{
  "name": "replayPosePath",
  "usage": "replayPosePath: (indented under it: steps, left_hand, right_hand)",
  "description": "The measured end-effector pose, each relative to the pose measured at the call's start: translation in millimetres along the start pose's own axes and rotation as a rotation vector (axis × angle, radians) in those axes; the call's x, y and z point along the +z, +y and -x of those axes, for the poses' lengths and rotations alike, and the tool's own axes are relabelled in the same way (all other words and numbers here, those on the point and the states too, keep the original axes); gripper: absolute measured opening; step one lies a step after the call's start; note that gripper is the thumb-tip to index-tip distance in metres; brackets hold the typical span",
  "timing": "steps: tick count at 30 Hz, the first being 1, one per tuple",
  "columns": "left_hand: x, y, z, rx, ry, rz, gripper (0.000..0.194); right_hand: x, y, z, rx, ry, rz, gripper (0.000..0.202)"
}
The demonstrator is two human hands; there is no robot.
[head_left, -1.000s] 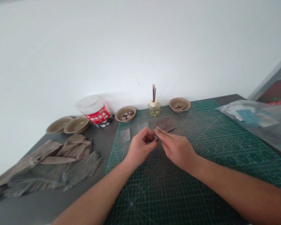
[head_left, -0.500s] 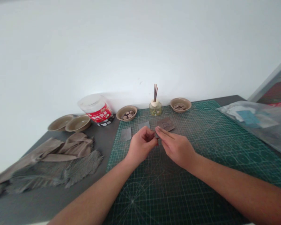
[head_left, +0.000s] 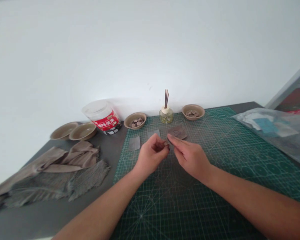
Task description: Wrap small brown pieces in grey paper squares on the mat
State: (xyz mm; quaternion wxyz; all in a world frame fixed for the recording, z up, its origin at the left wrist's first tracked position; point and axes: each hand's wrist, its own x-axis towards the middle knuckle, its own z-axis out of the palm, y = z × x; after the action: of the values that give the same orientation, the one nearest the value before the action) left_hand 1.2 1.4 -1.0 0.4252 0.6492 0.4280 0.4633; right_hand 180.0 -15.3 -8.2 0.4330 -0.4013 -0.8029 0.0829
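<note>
Above the green cutting mat (head_left: 160,200), my left hand (head_left: 152,153) is closed in a pinch on a small dark piece (head_left: 168,146), mostly hidden by the fingertips. Just to its right is my right hand (head_left: 190,156), its fingers pressed together and pointing at the left fingertips. What those fingers hold, if anything, is too small and blurred to name. Beyond the hands lie a brown sheet (head_left: 178,132) with dark line marks and two grey squares, one (head_left: 134,143) at the left and another (head_left: 153,133) partly behind my left hand.
Two bowls, left (head_left: 130,121) and right (head_left: 199,113), hold several small round pieces. A reed diffuser (head_left: 166,116) stands between them. Farther left are a red-labelled jar (head_left: 105,120), two stacked-looking bowls (head_left: 83,132) and crumpled cloths (head_left: 65,166). A clear plastic bag (head_left: 290,143) lies at right.
My right fingertips have drawn slightly right, apart from the left ones. A grey bit seen between the hands earlier shows less now. The left hand has barely shifted.
</note>
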Motion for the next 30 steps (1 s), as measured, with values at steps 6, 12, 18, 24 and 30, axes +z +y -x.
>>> replayPosePath:
  steps: [6, 12, 18, 24, 30]
  left_hand:
    - [-0.1, -7, -2, 0.004, -0.048, -0.028, 0.020]
    - [0.1, -5, 3, 0.033, -0.023, -0.115, 0.018]
    - [-0.5, -3, 4, 0.076, -0.014, -0.152, 0.016]
    - [-3.5, 0, 5, 0.089, 0.046, -0.058, 0.021]
    - [-16.2, -2, -5, 0.079, 0.153, -0.057, 0.023]
  right_hand:
    - [5, 0, 2, -0.014, -0.064, -0.012, 0.050]
    - [4, -3, 3, -0.008, -0.019, -0.038, 0.046]
    - [2, -5, 4, -0.010, -0.011, -0.028, 0.048]
    - [-2, 6, 0, 0.120, -0.077, 0.063, 0.041]
    - [-16, 10, -7, 0.211, -0.009, -0.056, 0.015]
